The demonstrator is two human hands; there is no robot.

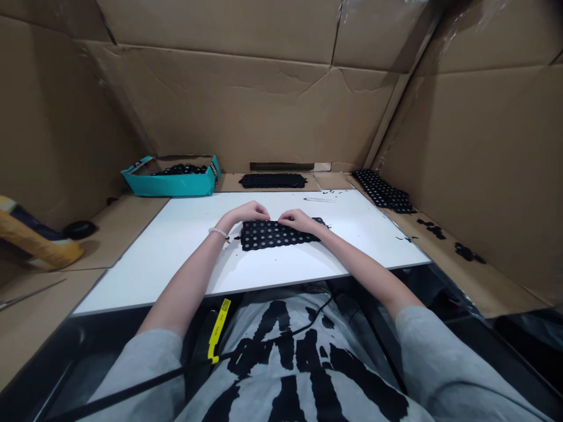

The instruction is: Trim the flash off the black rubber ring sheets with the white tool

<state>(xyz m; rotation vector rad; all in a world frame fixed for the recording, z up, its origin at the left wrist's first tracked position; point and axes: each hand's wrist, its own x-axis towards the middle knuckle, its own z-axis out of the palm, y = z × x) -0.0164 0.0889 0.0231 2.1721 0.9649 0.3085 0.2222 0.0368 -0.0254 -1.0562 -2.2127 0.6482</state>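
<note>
A black sheet with rows of pale dots [277, 235] lies flat on the white board in front of me. My left hand [251, 212] is closed, fingertips pinched at the sheet's far edge near its middle. Just to the right, my right hand [299, 221] is closed in a pinch on that same edge. Small loose black bits stick out at the sheet's left and right ends. Whatever lies right under the fingertips is too small to make out.
Tweezers [319, 200] lie on the white board [167, 258]. Behind stand a teal box [176, 186] of black pieces and a black stack [272, 180]. To the right are another dotted sheet [382, 190] and black scraps [468, 252]. A yellow bottle [39, 240] is left. Cardboard walls surround everything.
</note>
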